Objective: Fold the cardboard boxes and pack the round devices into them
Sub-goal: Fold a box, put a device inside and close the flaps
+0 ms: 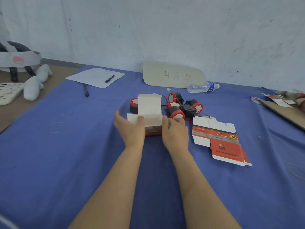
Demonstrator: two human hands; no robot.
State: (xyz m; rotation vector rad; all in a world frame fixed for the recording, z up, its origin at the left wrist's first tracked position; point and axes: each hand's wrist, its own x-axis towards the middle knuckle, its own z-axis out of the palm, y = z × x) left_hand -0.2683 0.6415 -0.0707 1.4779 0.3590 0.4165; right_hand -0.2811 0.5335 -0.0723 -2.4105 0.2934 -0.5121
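Note:
A red and white cardboard box (150,113) stands on the blue cloth, its lid flap raised and its white inside showing. My left hand (130,128) holds the box's left side, thumb at its front left corner, with a white side flap above the palm. My right hand (175,131) grips the box's right side, fingers curled over its edge. Several round black and red devices (177,113) with red wires lie in a heap just behind and right of the box; one device (133,105) stands behind the box's left side. Flat unfolded boxes (219,141) lie to the right.
A clear water bottle (202,86) and a cardboard sign marked 46 (171,75) lie at the back. A paper sheet with a pen (95,77) and a second pen (86,90) are at the back left. White stuffed items (33,88) sit left; a board (285,111) lies right.

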